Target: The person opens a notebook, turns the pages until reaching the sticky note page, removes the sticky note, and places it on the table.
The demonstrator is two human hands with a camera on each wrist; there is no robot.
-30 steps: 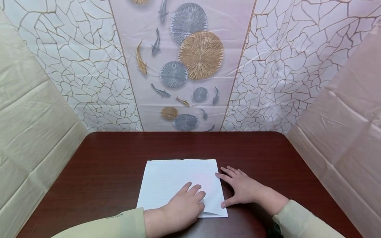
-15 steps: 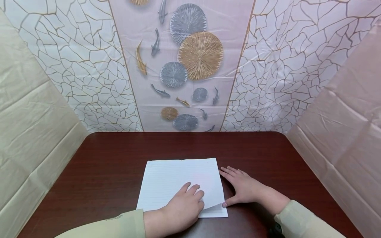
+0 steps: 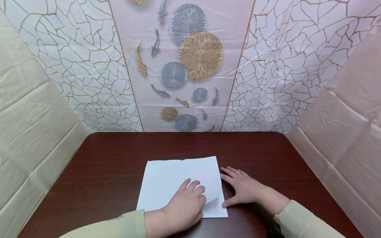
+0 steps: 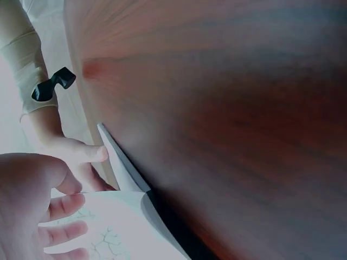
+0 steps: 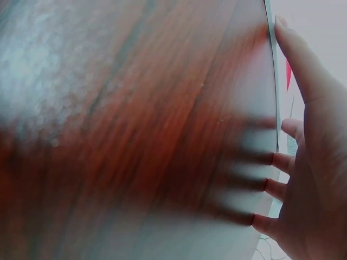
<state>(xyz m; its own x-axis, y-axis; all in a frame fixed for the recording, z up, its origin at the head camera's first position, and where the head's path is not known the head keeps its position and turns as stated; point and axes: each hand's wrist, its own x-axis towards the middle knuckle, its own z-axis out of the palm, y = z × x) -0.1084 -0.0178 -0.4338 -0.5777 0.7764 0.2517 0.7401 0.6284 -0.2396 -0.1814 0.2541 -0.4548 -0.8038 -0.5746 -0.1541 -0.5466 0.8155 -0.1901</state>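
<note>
I see the open notebook (image 3: 160,175) lying near the middle of the table's near side, its right-hand page (image 3: 206,175) curling up at the near edge. My left hand (image 3: 183,208) pinches that edge between thumb and forefinger, covering the notebook's near middle from my head view. Compared with a second ago, the page's near right corner is lifted farther left, baring more of the sheet beneath. My right hand (image 3: 242,186) lies spread beside the right edge, its fingers apart. Around them I have the dark red table (image 3: 113,165), with a patterned backdrop (image 3: 89,66) beyond its far edge.
</note>
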